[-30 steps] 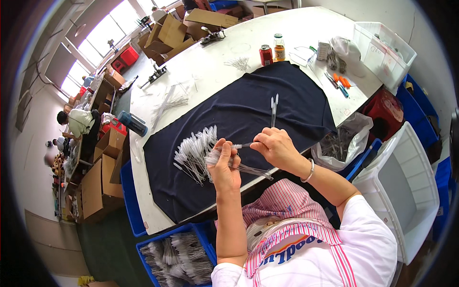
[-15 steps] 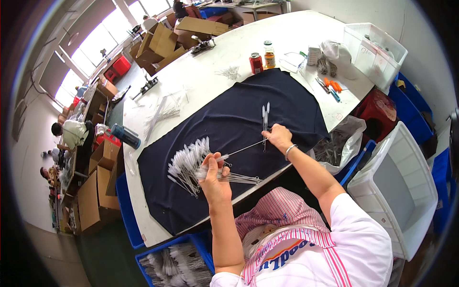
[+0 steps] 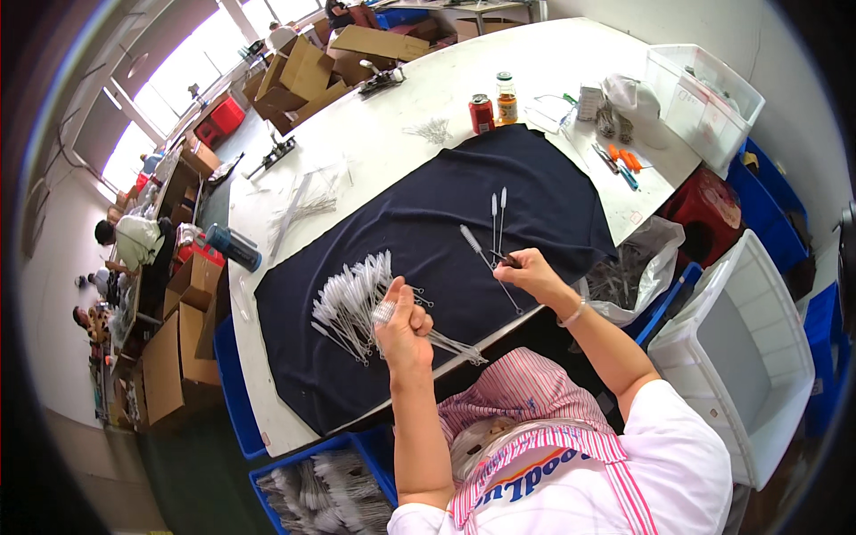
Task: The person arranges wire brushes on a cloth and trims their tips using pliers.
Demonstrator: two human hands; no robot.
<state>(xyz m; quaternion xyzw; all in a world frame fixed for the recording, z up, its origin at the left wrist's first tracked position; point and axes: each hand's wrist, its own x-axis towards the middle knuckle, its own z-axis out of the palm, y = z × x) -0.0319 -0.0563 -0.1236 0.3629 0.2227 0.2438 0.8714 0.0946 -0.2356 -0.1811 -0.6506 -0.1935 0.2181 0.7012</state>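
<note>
The right hand (image 3: 528,269) pinches the wire end of a thin brush (image 3: 486,259), grip closed on it, setting it down beside two brushes (image 3: 497,217) that lie parallel on the dark cloth (image 3: 428,223). The left hand (image 3: 403,321) is raised above the fanned pile of brushes (image 3: 349,299), fingers curled shut around what looks like a brush head. To do this well, it seems best to lay each brush flat with bristle ends lined up and stems parallel, close but not crossing, and to keep the pile near on the counter (image 3: 374,134).
</note>
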